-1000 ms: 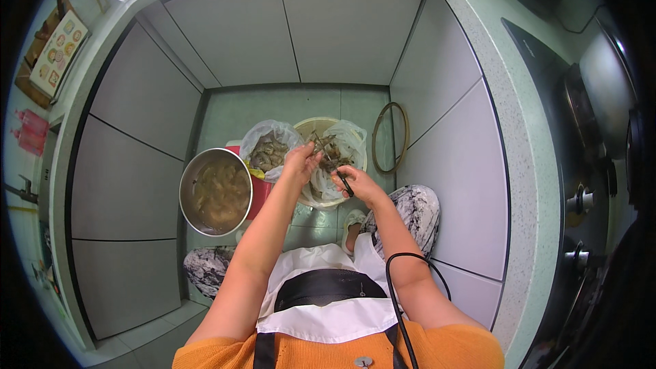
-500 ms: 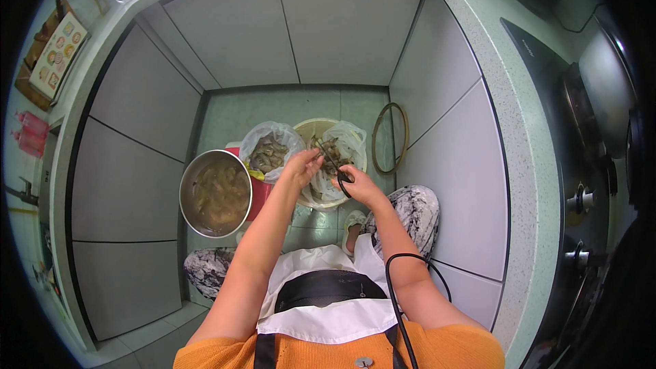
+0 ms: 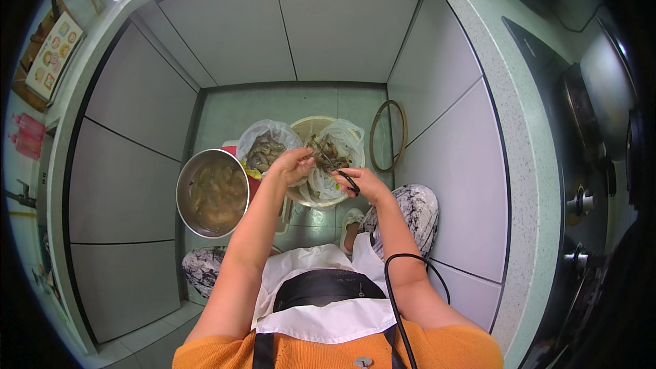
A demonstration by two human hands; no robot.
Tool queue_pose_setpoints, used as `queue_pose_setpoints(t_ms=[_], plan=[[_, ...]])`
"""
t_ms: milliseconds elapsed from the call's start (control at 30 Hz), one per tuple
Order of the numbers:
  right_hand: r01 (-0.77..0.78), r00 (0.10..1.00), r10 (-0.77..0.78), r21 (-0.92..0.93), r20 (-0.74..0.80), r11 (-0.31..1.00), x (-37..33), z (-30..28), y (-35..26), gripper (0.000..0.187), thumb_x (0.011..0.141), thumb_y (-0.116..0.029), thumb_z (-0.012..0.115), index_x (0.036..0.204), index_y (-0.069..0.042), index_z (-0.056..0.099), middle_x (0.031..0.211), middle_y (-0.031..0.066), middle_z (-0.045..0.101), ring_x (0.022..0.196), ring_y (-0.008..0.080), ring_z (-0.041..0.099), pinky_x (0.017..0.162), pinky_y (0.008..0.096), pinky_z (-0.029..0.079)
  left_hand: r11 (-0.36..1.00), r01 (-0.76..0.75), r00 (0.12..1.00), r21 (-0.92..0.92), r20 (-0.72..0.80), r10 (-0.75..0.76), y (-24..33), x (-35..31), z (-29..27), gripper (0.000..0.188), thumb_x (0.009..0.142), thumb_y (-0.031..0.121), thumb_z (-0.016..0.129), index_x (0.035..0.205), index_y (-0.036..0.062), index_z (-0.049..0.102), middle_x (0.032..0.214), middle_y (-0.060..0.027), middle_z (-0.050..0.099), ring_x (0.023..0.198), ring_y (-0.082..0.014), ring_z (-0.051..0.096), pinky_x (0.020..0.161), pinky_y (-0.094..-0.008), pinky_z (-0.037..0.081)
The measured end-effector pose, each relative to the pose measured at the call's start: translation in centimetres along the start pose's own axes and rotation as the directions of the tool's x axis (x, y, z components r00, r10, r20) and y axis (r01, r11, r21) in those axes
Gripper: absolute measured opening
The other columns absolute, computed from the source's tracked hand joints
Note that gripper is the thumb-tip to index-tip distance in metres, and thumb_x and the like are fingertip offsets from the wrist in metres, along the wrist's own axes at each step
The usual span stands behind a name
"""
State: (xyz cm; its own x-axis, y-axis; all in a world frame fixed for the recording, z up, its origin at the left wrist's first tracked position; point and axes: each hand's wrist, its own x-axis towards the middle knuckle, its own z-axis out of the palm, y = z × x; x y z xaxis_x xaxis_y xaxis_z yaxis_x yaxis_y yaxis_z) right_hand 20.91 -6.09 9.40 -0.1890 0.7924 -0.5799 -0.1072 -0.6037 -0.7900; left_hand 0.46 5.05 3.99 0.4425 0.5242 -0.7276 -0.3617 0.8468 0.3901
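Observation:
My right hand [image 3: 363, 182] is closed on the black-handled scissors [image 3: 350, 182], whose blades point up and left toward my other hand. Between the fingertips of my left hand [image 3: 294, 165] is a small greyish shrimp [image 3: 313, 146], partly hidden. Both hands are over a round cream bin [image 3: 309, 126] lined with a whitish plastic bag [image 3: 350, 138], which holds brownish scraps [image 3: 336, 157]. Just left of it, an open plastic bag [image 3: 279, 130] contains several grey shrimp [image 3: 265, 153]. A steel pot [image 3: 181, 195] farther left holds shrimp in cloudy water [image 3: 220, 195].
Something red [image 3: 254, 186] supports the bag and shows beside the pot. A brown ring [image 3: 372, 138] leans against the right cabinet [image 3: 454, 157]. My knees flank the work on the tiled floor [image 3: 307, 236]. A black cable [image 3: 391, 287] crosses my right forearm.
The scissors have turned slightly and their blades sit lower, nearer the shrimp. My left hand has shifted a little left; the whole view has moved slightly.

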Motion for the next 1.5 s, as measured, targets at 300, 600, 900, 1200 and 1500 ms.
queue_pose_setpoints(t_ms=[300, 600, 900, 1200, 1500], plan=[[0.026, 0.998, -0.031, -0.110, -0.048, 0.994, 0.1, 0.2, 0.6, 0.036, 0.079, -0.027, 0.068, 0.106, -0.003, 0.063, 0.066, 0.0005, 0.055, 0.052, 0.0074, 0.047, 0.047, 0.0210, 0.038, 0.952, -0.144, 0.989, 0.268, 0.025, 0.143, -0.1, -0.1, 0.8, 0.007, 0.082, 0.002, 0.059, 0.086, -0.0009, 0.055, 0.076, -0.0050, 0.056, 0.063, -0.0130, 0.058, 0.056, -0.0209, 0.053], [-0.025, 0.997, 0.021, -0.068, -0.068, 0.997, 0.4, 0.0, 0.7, 0.035, 0.078, -0.029, 0.069, 0.103, -0.004, 0.064, 0.066, 0.0004, 0.055, 0.052, 0.0070, 0.047, 0.046, 0.0212, 0.038, 0.869, -0.232, 0.970, 0.438, 0.045, 0.237, -0.6, 0.7, 1.1, 0.008, 0.080, 0.002, 0.061, 0.086, -0.0010, 0.057, 0.074, -0.0042, 0.058, 0.057, -0.0113, 0.056, 0.051, -0.0207, 0.049], [-0.026, 0.995, 0.015, -0.107, -0.102, 0.994, 1.1, 0.0, 1.5, 0.029, 0.079, -0.024, 0.068, 0.096, -0.001, 0.066, 0.058, 0.0011, 0.053, 0.043, 0.0063, 0.043, 0.039, 0.0214, 0.033, 0.918, -0.145, 0.973, 0.369, -0.115, 0.200, -2.4, 3.4, -0.6, 0.010, 0.080, 0.001, 0.059, 0.090, -0.0009, 0.058, 0.081, -0.0062, 0.061, 0.061, -0.0130, 0.059, 0.055, -0.0198, 0.052], [-0.040, 0.981, -0.010, -0.249, -0.193, 0.968, 1.5, 0.1, 1.7, 0.036, 0.076, -0.027, 0.070, 0.101, -0.001, 0.064, 0.063, 0.0041, 0.058, 0.047, 0.0080, 0.048, 0.043, 0.0220, 0.038, 0.910, -0.322, 0.946, 0.262, 0.047, 0.321, -2.2, 2.2, -1.2, 0.021, 0.085, -0.001, 0.050, 0.105, -0.0004, 0.053, 0.090, -0.0055, 0.057, 0.072, -0.0111, 0.055, 0.060, -0.0201, 0.048], [0.039, 0.988, -0.125, -0.654, -0.086, 0.756, -1.5, -1.6, -3.7, 0.058, 0.065, -0.041, 0.074, 0.111, -0.008, 0.061, 0.084, 0.0124, 0.067, 0.075, 0.0198, 0.062, 0.071, 0.0292, 0.047, 0.858, -0.406, 0.914, 0.315, 0.141, 0.380, -0.3, -2.5, 1.3, 0.038, 0.088, 0.005, 0.048, 0.126, 0.0059, 0.046, 0.094, 0.0000, 0.057, 0.076, -0.0082, 0.051, 0.063, -0.0205, 0.044]])
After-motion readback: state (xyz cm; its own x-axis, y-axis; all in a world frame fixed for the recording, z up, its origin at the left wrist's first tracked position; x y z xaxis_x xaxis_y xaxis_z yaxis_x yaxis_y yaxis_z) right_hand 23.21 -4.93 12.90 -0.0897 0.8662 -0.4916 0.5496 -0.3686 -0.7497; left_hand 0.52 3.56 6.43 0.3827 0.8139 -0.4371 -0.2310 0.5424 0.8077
